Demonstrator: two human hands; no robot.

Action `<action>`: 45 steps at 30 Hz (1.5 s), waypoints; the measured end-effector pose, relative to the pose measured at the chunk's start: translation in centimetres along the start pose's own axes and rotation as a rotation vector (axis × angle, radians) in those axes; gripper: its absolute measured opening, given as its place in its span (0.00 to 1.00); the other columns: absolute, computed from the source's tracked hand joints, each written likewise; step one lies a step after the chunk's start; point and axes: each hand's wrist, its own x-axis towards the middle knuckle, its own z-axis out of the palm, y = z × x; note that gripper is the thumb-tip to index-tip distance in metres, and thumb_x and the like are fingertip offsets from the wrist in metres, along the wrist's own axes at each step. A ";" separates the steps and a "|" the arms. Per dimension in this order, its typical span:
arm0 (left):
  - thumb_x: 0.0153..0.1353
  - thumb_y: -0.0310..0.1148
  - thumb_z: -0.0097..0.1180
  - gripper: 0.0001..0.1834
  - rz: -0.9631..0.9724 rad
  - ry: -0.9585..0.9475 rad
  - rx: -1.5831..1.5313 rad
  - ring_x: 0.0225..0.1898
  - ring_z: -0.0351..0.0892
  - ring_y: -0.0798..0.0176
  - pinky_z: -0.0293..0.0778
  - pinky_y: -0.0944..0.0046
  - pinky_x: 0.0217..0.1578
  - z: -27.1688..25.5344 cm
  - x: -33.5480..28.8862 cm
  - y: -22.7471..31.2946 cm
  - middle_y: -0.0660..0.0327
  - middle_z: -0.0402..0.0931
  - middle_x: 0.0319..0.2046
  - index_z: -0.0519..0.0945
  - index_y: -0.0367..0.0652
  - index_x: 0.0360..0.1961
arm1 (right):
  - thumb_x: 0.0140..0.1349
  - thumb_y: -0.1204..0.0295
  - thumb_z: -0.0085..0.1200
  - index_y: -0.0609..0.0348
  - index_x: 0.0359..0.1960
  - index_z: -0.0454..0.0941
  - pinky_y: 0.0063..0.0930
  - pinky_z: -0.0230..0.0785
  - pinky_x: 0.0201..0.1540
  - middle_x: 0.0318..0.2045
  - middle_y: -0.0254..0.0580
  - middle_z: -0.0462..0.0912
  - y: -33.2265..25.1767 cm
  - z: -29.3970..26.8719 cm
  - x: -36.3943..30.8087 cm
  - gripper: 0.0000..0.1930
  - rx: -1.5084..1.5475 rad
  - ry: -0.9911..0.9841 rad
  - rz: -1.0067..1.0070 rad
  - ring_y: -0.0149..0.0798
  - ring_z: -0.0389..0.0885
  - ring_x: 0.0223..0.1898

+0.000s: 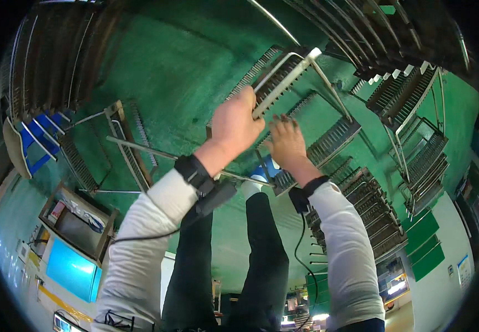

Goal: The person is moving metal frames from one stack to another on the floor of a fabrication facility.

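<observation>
Head view, and here's the left hand (234,124), grip clamped on the near end of a slotted metal rack (287,83); just beside it comes the right hand (288,143), fingers loosely apart, contact impossible to tell. That rack sits over green floor (162,72), ahead of the legs (267,238).
</observation>
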 end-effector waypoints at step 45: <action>0.45 0.32 0.72 0.25 0.314 0.454 0.160 0.42 0.76 0.50 0.71 0.55 0.38 -1.5 1.8 -4.3 0.50 0.75 0.41 0.73 0.37 0.41 | 0.54 0.80 0.48 0.53 0.34 0.82 0.35 0.73 0.38 0.33 0.44 0.84 13.5 -4.9 10.5 0.11 0.538 0.514 0.434 0.45 0.82 0.35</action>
